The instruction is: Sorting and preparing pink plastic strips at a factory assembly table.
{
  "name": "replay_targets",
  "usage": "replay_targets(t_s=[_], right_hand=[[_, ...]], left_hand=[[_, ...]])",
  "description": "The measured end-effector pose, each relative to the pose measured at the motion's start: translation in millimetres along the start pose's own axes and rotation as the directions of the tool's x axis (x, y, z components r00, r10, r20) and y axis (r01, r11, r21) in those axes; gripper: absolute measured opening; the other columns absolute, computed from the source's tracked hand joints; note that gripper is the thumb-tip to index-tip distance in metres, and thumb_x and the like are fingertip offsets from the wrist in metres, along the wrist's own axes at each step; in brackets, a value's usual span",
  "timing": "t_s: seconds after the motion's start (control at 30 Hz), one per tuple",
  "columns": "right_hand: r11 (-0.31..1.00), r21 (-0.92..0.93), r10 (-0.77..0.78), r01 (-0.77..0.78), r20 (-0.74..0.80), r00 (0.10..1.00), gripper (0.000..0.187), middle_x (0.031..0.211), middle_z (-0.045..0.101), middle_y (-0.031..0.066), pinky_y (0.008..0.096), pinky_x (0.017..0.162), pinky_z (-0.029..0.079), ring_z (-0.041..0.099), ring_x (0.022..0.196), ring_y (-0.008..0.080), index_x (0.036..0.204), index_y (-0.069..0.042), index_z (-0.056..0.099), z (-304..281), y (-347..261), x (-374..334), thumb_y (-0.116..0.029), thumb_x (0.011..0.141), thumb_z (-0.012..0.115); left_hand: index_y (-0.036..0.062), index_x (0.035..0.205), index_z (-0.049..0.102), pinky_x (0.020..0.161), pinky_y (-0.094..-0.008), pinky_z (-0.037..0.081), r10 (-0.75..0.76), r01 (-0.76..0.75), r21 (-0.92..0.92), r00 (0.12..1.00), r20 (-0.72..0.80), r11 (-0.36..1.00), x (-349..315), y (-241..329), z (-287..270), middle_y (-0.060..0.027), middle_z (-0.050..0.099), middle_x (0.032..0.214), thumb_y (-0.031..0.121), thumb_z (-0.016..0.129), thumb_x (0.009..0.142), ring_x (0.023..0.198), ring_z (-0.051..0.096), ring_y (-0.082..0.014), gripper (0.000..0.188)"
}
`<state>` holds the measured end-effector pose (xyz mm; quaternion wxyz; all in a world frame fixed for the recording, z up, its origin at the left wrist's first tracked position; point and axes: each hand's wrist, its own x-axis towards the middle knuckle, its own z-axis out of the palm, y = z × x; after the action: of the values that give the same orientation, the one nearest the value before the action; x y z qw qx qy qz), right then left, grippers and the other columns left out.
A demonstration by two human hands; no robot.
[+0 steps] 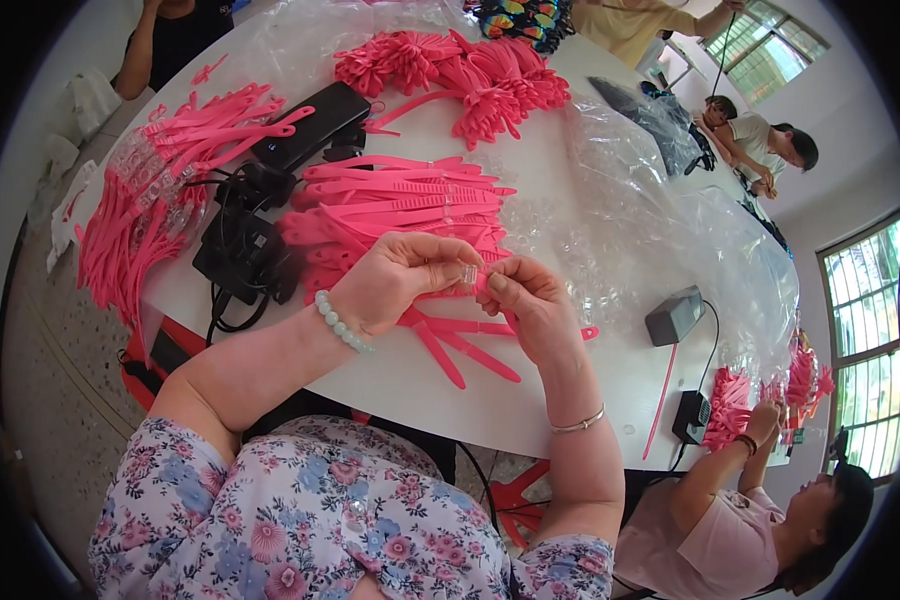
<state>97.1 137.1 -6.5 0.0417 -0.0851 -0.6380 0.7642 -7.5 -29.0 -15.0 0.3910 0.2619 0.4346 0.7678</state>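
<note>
My left hand (402, 278) pinches a small clear plastic buckle (468, 273) between thumb and forefinger. Close against it, my right hand (532, 305) has its fingertips closed on the end of a pink strap (483, 281). Buckle and strap end meet between the two hands; whether the strap is threaded through cannot be made out. Just beyond my hands lies a thick stack of pink ridged straps (400, 195). Several loose pink straps (460, 345) fan out beneath my wrists. Small clear buckles (540, 240) are scattered right of the stack.
Pink straps with clear buckles (145, 215) heap up at the left edge. Beside them are a black box-shaped device (315, 120) and black cabled equipment (242, 255). Pink bundles (510, 85) and clear plastic sheeting (625, 165) lie farther off. A grey block (674, 314) and a co-worker (715, 530) are right.
</note>
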Motion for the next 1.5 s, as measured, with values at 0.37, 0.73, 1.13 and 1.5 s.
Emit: replay_targets(t_s=[0.37,0.73,1.13,1.5], right_hand=[[0.965,0.259,-0.002,-0.038,0.155,0.988,0.012,0.084,0.060,0.0046,0.0234,0.063,0.044,0.054,0.071,0.0117,0.093,-0.001,0.057,-0.4,6.9,2.3,-0.011,0.088,0.058],[0.917,-0.240,-0.334,0.319,-0.024,0.942,0.014,0.087,0.063,0.0066,0.0234,0.070,0.050,0.061,0.078,0.0129,0.096,0.003,0.059,16.6,1.3,-2.8,0.007,0.083,0.055],[0.579,-0.657,-0.582,0.482,0.081,0.809,0.021,0.085,0.064,0.0111,0.0261,0.063,0.053,0.064,0.077,0.0179,0.095,0.001,0.063,24.0,-3.7,-5.1,0.009,0.076,0.060],[0.466,-0.713,-0.656,0.524,0.118,0.745,0.020,0.088,0.066,0.0127,0.0274,0.064,0.053,0.065,0.077,0.0217,0.095,0.002,0.063,23.8,-2.2,-4.5,0.009,0.076,0.060]], left_hand=[[-0.0021,0.103,0.061,0.079,-0.0280,0.050,-0.062,0.099,-0.231,0.985,0.160,0.968,-1.2,-5.6,-1.3,-0.0098,0.063,0.093,0.000,0.053,0.086,0.085,0.061,-0.0172,0.019],[-0.0018,0.105,0.058,0.077,-0.0260,0.048,-0.042,0.051,-0.228,0.998,0.045,0.972,2.2,-3.7,-0.7,-0.0080,0.063,0.090,0.000,0.054,0.085,0.083,0.059,-0.0141,0.021],[0.0052,0.106,0.050,0.071,-0.0246,0.043,-0.010,0.030,-0.304,0.998,0.068,0.952,3.6,-3.9,-1.7,-0.0054,0.062,0.085,0.001,0.056,0.084,0.077,0.057,-0.0137,0.022],[0.0043,0.102,0.052,0.071,-0.0250,0.043,-0.018,0.052,-0.388,0.996,0.092,0.920,4.8,-5.6,-2.9,-0.0068,0.063,0.086,-0.002,0.055,0.084,0.080,0.059,-0.0147,0.020]])
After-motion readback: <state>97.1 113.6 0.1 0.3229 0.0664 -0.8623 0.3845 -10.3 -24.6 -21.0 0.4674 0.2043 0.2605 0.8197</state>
